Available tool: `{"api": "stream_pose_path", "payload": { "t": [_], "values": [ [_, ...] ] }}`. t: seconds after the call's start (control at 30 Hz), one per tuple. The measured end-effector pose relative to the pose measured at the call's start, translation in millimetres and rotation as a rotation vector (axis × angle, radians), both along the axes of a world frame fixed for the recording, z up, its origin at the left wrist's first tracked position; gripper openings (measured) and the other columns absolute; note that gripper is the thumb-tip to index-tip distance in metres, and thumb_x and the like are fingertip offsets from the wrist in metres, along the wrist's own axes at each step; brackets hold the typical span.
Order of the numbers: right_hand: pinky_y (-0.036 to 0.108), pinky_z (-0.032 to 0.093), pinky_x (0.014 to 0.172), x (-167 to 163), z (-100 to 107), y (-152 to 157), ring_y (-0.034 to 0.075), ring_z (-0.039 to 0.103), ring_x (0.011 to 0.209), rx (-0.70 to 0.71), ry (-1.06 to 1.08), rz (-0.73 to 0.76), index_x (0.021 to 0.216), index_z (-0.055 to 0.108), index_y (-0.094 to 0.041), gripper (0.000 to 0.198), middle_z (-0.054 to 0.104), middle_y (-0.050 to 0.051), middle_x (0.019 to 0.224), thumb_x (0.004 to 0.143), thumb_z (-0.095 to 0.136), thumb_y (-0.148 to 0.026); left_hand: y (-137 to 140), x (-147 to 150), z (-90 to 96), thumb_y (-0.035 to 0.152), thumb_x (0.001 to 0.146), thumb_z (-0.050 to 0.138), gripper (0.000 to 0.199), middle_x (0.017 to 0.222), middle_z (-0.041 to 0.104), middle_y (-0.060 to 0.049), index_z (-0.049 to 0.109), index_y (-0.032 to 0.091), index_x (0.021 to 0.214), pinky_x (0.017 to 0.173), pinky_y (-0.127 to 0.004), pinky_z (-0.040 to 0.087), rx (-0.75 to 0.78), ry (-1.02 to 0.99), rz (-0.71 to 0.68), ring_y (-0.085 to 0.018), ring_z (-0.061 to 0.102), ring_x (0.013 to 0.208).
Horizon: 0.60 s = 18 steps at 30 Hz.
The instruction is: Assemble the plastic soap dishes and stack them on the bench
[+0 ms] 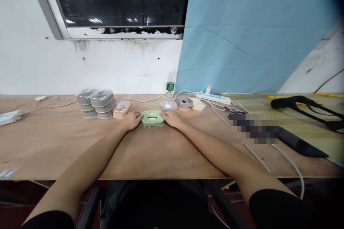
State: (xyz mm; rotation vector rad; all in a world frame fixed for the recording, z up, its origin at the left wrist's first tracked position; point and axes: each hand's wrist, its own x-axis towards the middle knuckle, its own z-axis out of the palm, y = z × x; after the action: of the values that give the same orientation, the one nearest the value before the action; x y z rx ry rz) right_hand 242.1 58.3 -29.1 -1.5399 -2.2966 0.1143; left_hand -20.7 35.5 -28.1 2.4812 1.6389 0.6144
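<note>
A light green oval plastic box (152,118) with a slot in its top lies flat on the table in front of me. My left hand (132,121) grips its left end, with the thumb at the top edge. At the opposite end, my right hand (172,119) holds the box the same way; the lower fingers of both hands are partly hidden. A pink box (122,109) of similar shape is just beyond my left hand. Behind my right hand lie a clear plastic lid (168,105), a grey oval piece (184,102) on a pink one, and a cream piece (197,104).
Stacked grey boxes (102,103) with clear lids stand at the back left. A water bottle (170,85) is by the wall. Power strips (214,98) and white cables lie at both sides. A black frame-like object (303,105) is at the far right.
</note>
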Motion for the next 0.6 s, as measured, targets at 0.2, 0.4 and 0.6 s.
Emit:
{"api": "stream_pose_path", "payload": {
  "t": [0.2,0.4,0.6],
  "values": [
    [0.027,0.022,0.053,1,-1,-1,0.013,0.048,0.055,0.049,0.098,0.038,0.06,0.058,-0.017,0.052,0.062,0.005,0.064,0.092,0.037,-0.052,2,-1,-3.8,0.059,0.092,0.024,0.061,0.104,0.068,-0.009,0.072,0.021,0.091,0.087,-0.035,0.046,0.022,-0.028,-0.019,-0.025,0.06,0.102],
    [0.025,0.031,0.058,12,7,-5,0.017,0.055,0.067,0.244,0.331,-0.123,0.094,0.062,-0.02,0.026,0.062,0.001,0.068,0.086,0.05,-0.043,0,-5,-4.9,0.06,0.093,0.019,0.064,0.113,0.065,-0.01,0.069,0.021,0.103,0.092,-0.041,0.043,0.057,0.008,-0.063,-0.027,0.056,0.11],
    [0.028,0.04,0.069,24,1,9,0.02,0.058,0.08,0.174,0.31,-0.134,0.114,0.059,-0.019,0.035,0.066,0.006,0.091,0.084,0.055,-0.036,-2,-7,-2.6,0.06,0.093,0.019,0.063,0.115,0.064,-0.01,0.067,0.021,0.103,0.094,-0.041,0.042,0.047,0.053,-0.115,-0.026,0.058,0.107]
  ]
}}
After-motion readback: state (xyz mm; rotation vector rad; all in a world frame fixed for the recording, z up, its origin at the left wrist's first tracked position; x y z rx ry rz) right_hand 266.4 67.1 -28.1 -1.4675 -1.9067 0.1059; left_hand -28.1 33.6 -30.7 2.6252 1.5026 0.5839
